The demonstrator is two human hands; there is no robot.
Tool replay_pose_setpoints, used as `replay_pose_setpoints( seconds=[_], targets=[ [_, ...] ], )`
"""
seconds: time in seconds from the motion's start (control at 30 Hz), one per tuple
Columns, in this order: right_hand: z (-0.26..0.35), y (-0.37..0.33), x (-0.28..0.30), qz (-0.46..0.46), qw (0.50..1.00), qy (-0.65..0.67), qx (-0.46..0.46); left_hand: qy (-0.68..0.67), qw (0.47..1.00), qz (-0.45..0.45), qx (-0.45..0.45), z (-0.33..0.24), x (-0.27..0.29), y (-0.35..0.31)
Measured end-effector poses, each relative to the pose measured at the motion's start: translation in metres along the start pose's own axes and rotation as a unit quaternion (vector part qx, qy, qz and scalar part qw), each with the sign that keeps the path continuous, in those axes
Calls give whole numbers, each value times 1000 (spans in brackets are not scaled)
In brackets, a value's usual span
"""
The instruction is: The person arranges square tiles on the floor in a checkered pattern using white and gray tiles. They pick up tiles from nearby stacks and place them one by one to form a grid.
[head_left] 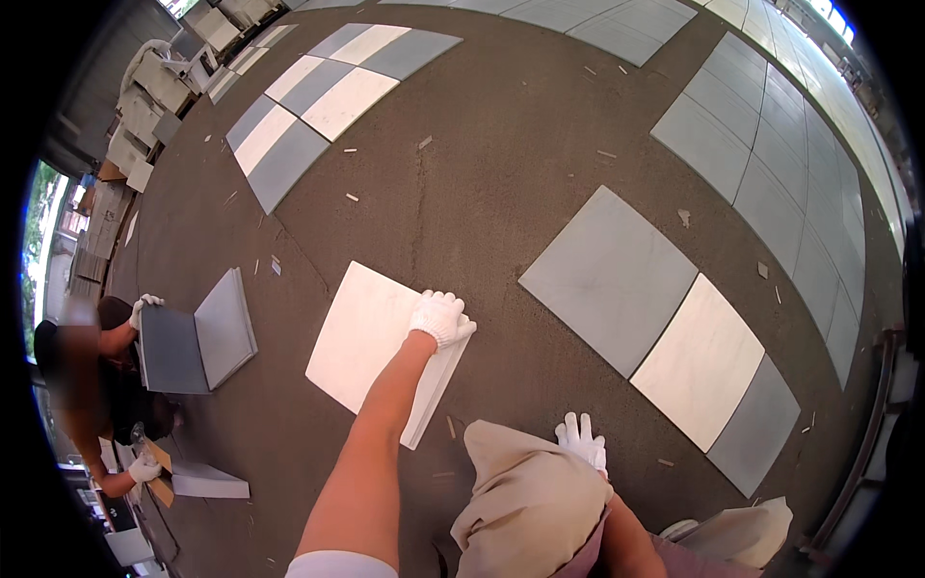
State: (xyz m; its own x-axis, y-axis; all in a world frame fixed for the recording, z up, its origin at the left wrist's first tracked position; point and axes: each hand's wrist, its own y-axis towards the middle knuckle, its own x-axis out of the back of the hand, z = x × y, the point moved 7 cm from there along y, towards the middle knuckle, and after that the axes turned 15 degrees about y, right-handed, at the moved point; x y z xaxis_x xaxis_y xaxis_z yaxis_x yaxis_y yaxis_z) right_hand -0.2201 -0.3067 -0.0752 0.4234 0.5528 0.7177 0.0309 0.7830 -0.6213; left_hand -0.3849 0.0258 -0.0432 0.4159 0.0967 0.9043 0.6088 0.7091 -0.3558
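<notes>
My left hand (438, 319), in a white knit glove, curls its fingers over the upper right edge of a white marble-look tile (358, 332). That tile belongs to a small stack, whose layered edges show along the right side. Beside my bent knee in beige trousers, my right hand (582, 443), also gloved, rests on the brown floor with its fingers spread and nothing in it. To the right of both hands lies a row made of a large grey tile (612, 275), a white tile (701, 358) and another grey tile (756, 424).
At the left a co-worker (82, 376) in white gloves handles grey tiles (224, 332) and a brown cardboard piece (159, 472). A grey-and-white checkered tile panel (323, 91) lies far left, grey tile rows (771, 164) far right. Small chips dot the floor.
</notes>
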Motion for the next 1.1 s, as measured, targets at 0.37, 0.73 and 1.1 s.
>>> replay_pose_setpoints(
  seconds=[0.37,0.73,1.1],
  targets=[
    [2,1,-1,34,999,-1,25,-14,990,-56,-125,-58,-7,-95],
    [2,5,3,30,998,-23,57,14,939,-54,-338,-125,-103,-341],
    [-9,11,-10,62,993,-86,54,98,938,247,-224,-69,-205,-517]
  ],
)
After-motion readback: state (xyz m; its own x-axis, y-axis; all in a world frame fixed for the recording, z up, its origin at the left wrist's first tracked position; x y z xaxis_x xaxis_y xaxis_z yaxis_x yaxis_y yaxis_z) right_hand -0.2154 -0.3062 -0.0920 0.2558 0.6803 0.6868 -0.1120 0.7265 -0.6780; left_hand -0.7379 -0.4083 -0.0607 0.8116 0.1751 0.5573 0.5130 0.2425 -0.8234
